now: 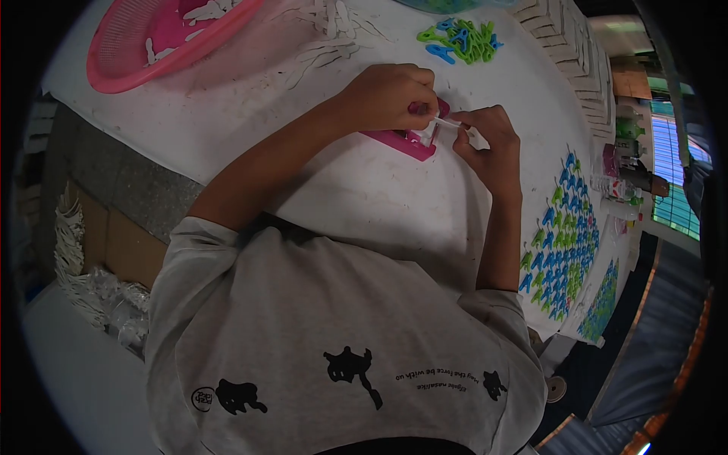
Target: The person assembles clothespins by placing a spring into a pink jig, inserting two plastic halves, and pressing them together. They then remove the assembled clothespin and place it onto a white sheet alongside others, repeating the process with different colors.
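A pink tool or holder [409, 144] lies on the white table under my hands. My left hand [394, 97] is closed at its upper left, its fingertips pinched at one end of a thin white strip [447, 122]. Thumb and forefinger of my right hand [489, 140] are pinched at the strip's other end, just right of the pink tool. Small white bits show beside the tool. What exactly lies beneath my left fingers is hidden.
A pink basket [129, 72] with white pieces stands at the upper left. Loose white strips [326, 45] lie near it. Blue and green clips [474, 42] are heaped at the top; many more [561, 243] stand in rows at right, near white stacks [569, 53] and bottles [618, 189].
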Demonstrator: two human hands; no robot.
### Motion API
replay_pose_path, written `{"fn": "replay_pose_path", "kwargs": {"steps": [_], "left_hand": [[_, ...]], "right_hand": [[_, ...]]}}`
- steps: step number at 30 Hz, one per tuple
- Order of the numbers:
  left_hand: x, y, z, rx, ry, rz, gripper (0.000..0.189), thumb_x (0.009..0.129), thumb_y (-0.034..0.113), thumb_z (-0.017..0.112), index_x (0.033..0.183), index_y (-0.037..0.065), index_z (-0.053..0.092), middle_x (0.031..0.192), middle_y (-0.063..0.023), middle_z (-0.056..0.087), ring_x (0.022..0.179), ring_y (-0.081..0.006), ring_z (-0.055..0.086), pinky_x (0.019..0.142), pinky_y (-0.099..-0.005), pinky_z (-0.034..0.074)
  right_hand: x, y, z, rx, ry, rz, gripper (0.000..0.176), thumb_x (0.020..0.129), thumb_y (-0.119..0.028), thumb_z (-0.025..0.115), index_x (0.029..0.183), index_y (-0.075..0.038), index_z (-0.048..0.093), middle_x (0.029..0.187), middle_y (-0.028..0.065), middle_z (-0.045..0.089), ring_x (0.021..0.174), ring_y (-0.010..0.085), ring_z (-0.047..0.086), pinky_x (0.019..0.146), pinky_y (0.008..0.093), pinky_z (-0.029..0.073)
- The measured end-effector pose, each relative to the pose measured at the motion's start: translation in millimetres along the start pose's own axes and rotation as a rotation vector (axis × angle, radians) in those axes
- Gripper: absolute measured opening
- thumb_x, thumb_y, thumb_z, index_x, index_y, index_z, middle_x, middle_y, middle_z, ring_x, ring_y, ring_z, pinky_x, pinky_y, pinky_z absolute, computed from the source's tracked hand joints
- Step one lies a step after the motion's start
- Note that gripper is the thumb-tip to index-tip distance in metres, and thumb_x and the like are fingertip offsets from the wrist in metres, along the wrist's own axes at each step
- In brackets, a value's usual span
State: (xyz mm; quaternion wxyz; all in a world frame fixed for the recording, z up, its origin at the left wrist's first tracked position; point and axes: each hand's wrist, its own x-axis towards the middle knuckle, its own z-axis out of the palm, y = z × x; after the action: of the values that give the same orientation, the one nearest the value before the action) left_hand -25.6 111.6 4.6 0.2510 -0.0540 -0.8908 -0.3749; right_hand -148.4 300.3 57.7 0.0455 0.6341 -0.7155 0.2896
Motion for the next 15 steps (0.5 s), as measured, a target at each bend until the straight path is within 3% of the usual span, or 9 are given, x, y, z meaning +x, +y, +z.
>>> {"fn": "replay_pose_path", "kwargs": {"steps": [5, 15], "left_hand": [[0, -1, -3, -0.049, -0.008, -0.016, 0.008, 0.073, 0.015, 0.073, 0.080, 0.011, 0.071, 0.080, 0.0002, 0.060, 0.078, -0.0179, 0.061, 0.070, -0.0316, 0.050], [-2, -5, -2, -0.006, 0.025, 0.031, 0.012, 0.071, 0.014, 0.074, 0.081, 0.007, 0.070, 0.082, -0.0035, 0.059, 0.078, -0.0194, 0.060, 0.070, -0.0325, 0.049]], "right_hand": [[20, -18, -4, 0.070, 0.037, 0.063, 0.047, 0.066, 0.003, 0.071, 0.111, -0.012, 0.068, 0.077, 0.0014, 0.062, 0.075, 0.0163, 0.057, 0.066, 0.0291, 0.049], [31, -17, 27, 0.237, 0.159, 0.064, 0.047, 0.070, 0.000, 0.073, 0.115, -0.011, 0.066, 0.080, 0.0005, 0.063, 0.071, 0.0126, 0.056, 0.062, 0.0255, 0.047]]}}
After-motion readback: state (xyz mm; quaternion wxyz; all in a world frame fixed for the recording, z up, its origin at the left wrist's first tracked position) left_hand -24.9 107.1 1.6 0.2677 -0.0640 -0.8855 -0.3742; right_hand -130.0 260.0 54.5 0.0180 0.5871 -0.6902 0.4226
